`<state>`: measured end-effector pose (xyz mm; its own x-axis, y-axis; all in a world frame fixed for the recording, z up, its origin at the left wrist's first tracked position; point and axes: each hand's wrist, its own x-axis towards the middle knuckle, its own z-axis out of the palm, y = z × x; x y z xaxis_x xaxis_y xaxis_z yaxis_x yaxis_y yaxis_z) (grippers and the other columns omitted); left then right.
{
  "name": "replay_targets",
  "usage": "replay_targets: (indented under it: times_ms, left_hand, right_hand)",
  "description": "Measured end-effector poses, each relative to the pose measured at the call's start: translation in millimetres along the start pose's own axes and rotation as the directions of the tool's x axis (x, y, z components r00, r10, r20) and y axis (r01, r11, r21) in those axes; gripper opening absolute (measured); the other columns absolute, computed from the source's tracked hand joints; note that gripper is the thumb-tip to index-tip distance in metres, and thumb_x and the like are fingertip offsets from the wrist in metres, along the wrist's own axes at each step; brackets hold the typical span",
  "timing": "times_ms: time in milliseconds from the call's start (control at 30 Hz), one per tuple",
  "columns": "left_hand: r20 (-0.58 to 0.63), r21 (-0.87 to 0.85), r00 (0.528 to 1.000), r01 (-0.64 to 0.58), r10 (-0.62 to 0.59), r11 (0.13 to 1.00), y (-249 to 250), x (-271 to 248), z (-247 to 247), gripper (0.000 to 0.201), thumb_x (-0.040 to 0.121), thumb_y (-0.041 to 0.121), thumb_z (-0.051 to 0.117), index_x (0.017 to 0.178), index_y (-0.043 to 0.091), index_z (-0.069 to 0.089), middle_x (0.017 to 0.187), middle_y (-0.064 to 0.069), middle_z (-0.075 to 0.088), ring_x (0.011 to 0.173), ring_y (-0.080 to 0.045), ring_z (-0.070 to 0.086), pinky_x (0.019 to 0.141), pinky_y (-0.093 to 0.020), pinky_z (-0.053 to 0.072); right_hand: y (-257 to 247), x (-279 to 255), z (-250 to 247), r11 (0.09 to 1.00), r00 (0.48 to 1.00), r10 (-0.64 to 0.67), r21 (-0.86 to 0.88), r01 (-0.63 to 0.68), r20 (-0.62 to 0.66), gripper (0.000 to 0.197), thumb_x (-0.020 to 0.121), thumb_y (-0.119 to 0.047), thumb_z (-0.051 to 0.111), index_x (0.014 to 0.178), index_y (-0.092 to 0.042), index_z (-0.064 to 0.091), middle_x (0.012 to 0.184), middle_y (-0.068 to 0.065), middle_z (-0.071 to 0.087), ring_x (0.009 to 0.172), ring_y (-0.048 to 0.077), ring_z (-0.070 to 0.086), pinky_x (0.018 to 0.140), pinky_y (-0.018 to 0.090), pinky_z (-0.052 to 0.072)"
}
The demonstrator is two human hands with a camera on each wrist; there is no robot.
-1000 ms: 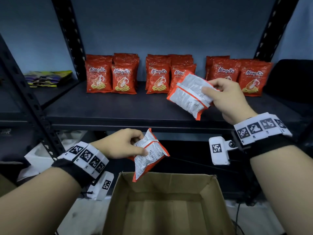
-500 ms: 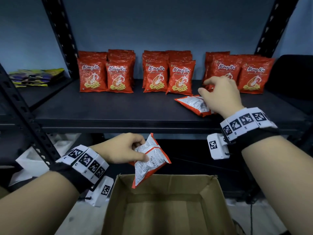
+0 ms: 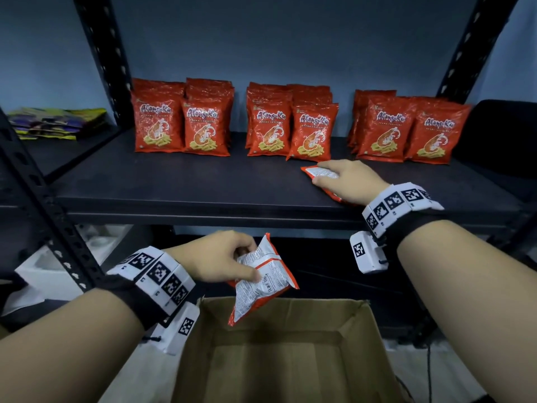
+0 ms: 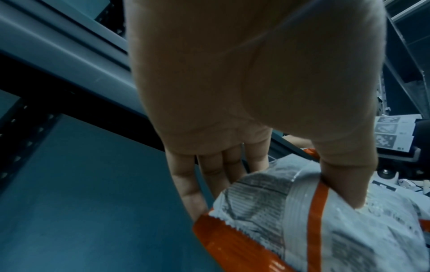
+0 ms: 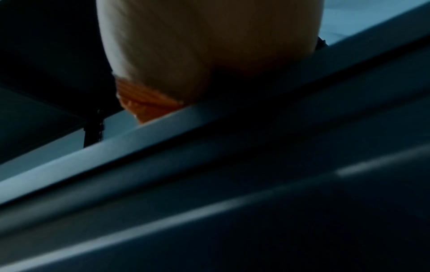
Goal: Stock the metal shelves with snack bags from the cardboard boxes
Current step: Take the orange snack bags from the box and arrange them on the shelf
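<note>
Snack bags (image 3: 209,126) in red prawn-cracker packaging stand upright along the back of the dark metal shelf (image 3: 174,187), grouped in three clusters, several bags deep. Your right hand (image 3: 347,180) lies on top of one more snack bag (image 3: 315,173) that rests flat on the shelf near its front edge, just in front of the middle and right clusters, printed white back facing up. Your thumb and fingers are bent around the bag's near and far edges, so you are gripping it against the shelf. In the right wrist view only a red corner of that bag (image 5: 144,103) shows under your palm, beside the shelf's front lip; the fingers are hidden there.

Your left hand (image 3: 216,258) is below shelf level, above the open cardboard box (image 3: 357,321). It pinches a second bag (image 3: 261,282) by its upper part, thumb on the white printed back and fingers behind, and the bag hangs tilted with its lower red seam pointing down over the box opening. The left wrist view shows the thumb (image 4: 344,176) pressed into the crinkled white panel beside an orange stripe.

On the neighbouring shelf to your left lies a flat stack of yellow and purple packets (image 3: 56,123). Both wrists carry white bands with black square markers.
</note>
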<state>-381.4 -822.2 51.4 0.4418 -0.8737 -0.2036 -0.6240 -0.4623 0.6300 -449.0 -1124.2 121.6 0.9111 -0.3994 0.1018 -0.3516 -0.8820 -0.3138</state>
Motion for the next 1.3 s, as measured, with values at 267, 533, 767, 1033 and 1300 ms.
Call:
replay_targets:
  times_ms: [267,533,767,1033,1300]
  left_hand:
    - [-0.074,-0.021,0.997,-0.026,0.024,0.999,11,-8,-3,0.026,0.084,0.034,0.083,0.101,0.023,0.066,0.096,0.01,0.076,0.085,-0.008,0.073,0.084,-0.042,0.06]
    - [-0.2,0.053,0.976,-0.075,0.084,0.996,33,-17,-10,0.025,0.083,0.04,0.081,0.099,0.031,0.063,0.095,0.012,0.075,0.083,-0.004,0.07,0.081,-0.039,0.059]
    - [-0.323,0.082,0.932,-0.145,0.164,0.986,43,-25,-16,0.029,0.082,0.037,0.082,0.102,0.034,0.061,0.093,0.012,0.071,0.082,-0.003,0.067,0.072,-0.027,0.053]
    - [-0.437,0.031,0.888,-0.144,0.143,0.989,42,-31,-20,0.047,0.068,0.048,0.092,0.104,0.035,0.063,0.094,0.014,0.071,0.085,-0.004,0.068,0.074,-0.031,0.056]
    - [-0.605,-0.366,0.796,-0.259,-0.017,0.894,37,-28,-24,0.07,0.054,0.042,0.096,0.112,0.024,0.063,0.103,-0.002,0.072,0.09,-0.015,0.072,0.081,-0.029,0.058]
  right_hand:
    - [-3,-1,2,0.98,0.994,0.072,-0.193,-0.056,0.077,0.082,0.089,-0.082,0.04,0.16,-0.048,0.019,0.169,0.006,0.022,0.152,0.036,0.024,0.119,0.059,0.024]
    - [-28,-49,8,0.895,0.802,-0.253,0.185,0.406,-0.541,0.018,0.093,-0.037,0.07,0.101,-0.02,0.07,0.098,-0.006,0.069,0.098,0.016,0.061,0.089,0.035,0.049]
    - [-68,-78,28,0.868,0.973,-0.121,0.455,0.2,-0.197,0.041,0.093,-0.058,0.064,0.073,-0.023,0.069,0.071,-0.006,0.067,0.07,0.008,0.063,0.066,0.027,0.044]
    - [-83,-94,54,0.668,0.99,-0.023,0.734,0.12,-0.141,0.026,0.095,-0.035,0.071,0.082,-0.012,0.069,0.076,0.0,0.066,0.068,0.009,0.06,0.07,0.031,0.049]
    - [-83,-94,53,0.573,0.928,0.067,0.775,0.266,-0.367,0.028,0.101,-0.029,0.064,0.081,-0.011,0.057,0.07,-0.004,0.054,0.062,0.004,0.049,0.062,0.017,0.041]
